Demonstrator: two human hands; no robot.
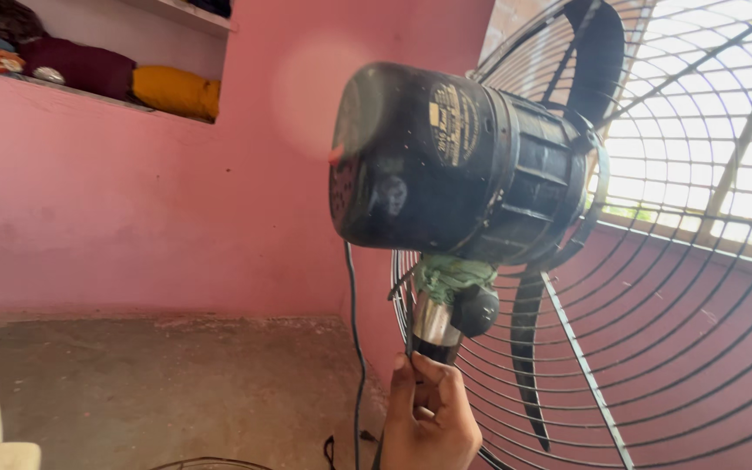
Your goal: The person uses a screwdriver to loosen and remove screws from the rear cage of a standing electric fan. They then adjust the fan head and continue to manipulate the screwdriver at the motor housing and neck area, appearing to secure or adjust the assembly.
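1. One hand [428, 418] is seen at the bottom edge, directly below the fan motor housing [446, 161]. Which hand it is cannot be told for certain; from the thumb position it is read as the right.
2. Grip: the fingers [446, 383] are wrapped closed around the fan pole [433, 326], just under the motor housing. The pole is held firmly and no gap is visible.
3. The other hand is not in view.
4. The pole is a shiny metal tube, upright, met at its top by the underside of the motor housing.
5. Green tape [454, 274] is wound around the joint between pole and motor housing.
6. A black knob [476, 309] is fitted just below the motor housing, on the right side of the pole, just above the hand.
7. The motor housing is black, dusty and drum-shaped, tilted slightly, with its rear cap toward the camera.
8. The wire guard [654, 331] is spread to the right of the motor housing; black blades [528, 348] are seen inside it.
9. A black cable [357, 348] hangs down left of the pole, below the motor housing.
10. A pink wall [132, 200] and concrete floor [176, 383] lie left of the motor housing; a wall shelf [89, 91] with folded cloth sits upper left.
11. A barred window [707, 130] is seen behind the guard, right of the motor housing.
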